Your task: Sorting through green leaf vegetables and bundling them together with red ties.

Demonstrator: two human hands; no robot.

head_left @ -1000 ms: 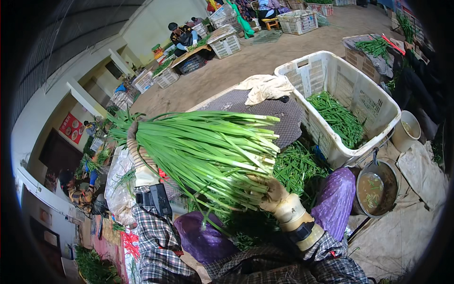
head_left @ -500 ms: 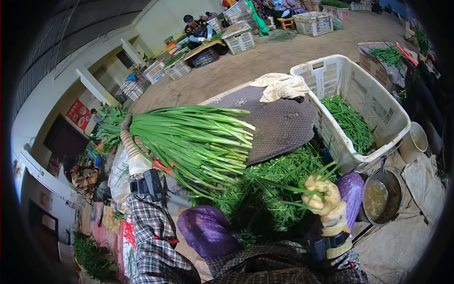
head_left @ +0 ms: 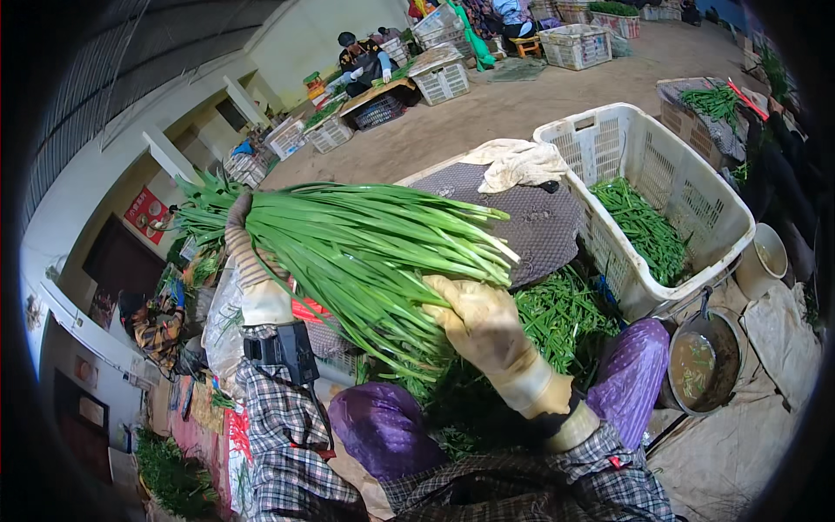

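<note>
My left hand [head_left: 247, 261], in a dark-fingered, ribbed glove, is wrapped round a thick bunch of green Chinese chives [head_left: 365, 235] near its leafy end. The pale stalk ends fan out to the right, above my lap. At the lower edge of those stalks, my right hand [head_left: 478, 322] in a cream rubber glove is closed, with fingertips partly hidden among the chives. Below the bunch lies a heap of loose chive leaves [head_left: 561, 317], between my purple-clad knees. Behind the stalk ends is a board covered with grey textured cloth [head_left: 544, 226].
A white plastic crate [head_left: 696, 157] holding short green pieces stands at the right. Beside it are a bucket of murky water [head_left: 696, 357] and a smaller pale pail [head_left: 764, 261]. A cream cloth [head_left: 517, 163] lies on the board's far edge. Other people work among crates farther off.
My right hand has moved left and up from beside my right knee to the bunch; the strands it held no longer show apart. The bunch has shifted slightly right.
</note>
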